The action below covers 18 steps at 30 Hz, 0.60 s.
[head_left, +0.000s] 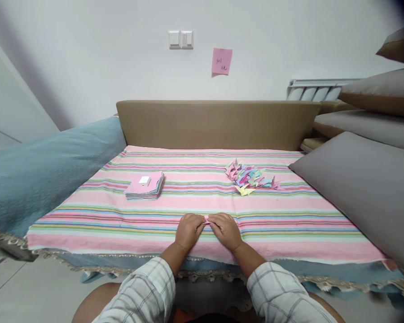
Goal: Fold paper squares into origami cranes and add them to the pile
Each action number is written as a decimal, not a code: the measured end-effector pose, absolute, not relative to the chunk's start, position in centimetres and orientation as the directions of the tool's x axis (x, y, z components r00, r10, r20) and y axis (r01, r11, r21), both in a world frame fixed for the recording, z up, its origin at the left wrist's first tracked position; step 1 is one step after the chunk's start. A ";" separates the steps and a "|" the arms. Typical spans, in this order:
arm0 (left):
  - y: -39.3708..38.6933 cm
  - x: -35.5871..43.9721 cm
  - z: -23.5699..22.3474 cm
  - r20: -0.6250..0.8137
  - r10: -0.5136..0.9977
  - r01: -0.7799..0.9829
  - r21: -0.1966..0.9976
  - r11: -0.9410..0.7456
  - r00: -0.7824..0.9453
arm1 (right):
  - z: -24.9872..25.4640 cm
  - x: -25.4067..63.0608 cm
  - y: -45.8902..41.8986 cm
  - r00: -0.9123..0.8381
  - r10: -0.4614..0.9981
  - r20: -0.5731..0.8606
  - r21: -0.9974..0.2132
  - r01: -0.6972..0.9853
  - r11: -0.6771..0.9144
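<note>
My left hand (189, 230) and my right hand (226, 229) rest close together near the front of the striped cloth (104, 231). Between their fingertips they pinch a small piece of folded pink paper (207, 220); most of it is hidden by the fingers. Farther off to the left lies a thick stack of square coloured paper (143, 187), pink on top, with a small white box-like object (144, 181) on it. Beyond my right hand is a heap of folded paper cranes (251, 176) in several colours, with a yellow one (244, 190) at its near edge.
A brown backrest (218, 125) runs along the far side. Grey cushions (363, 184) are piled at the right, and a blue covered armrest (54, 166) stands at the left. A pink sticky note (221, 61) and white switches (181, 40) are on the wall.
</note>
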<state>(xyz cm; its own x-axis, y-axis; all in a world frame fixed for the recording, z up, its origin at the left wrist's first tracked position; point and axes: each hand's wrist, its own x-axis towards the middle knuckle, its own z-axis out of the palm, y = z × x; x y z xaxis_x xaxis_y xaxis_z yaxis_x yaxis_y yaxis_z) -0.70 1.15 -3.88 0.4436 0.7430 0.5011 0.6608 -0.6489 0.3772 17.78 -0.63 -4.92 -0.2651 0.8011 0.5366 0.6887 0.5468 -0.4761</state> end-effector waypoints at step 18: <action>5.0 0.0 0.0 -0.019 0.980 0.591 0.800 -0.104 0.198 | -5.8 18.1 -0.6 -0.022 0.706 0.708 -0.471 0.730 0.495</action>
<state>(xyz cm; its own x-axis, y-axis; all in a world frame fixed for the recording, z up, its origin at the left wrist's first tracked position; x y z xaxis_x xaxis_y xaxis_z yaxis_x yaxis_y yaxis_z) -0.02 4.98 0.02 0.1977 0.9801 -0.0187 0.5907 -0.1039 0.8002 18.13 -0.60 -5.77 -0.0222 0.7062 0.7077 0.7297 0.4953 -0.4714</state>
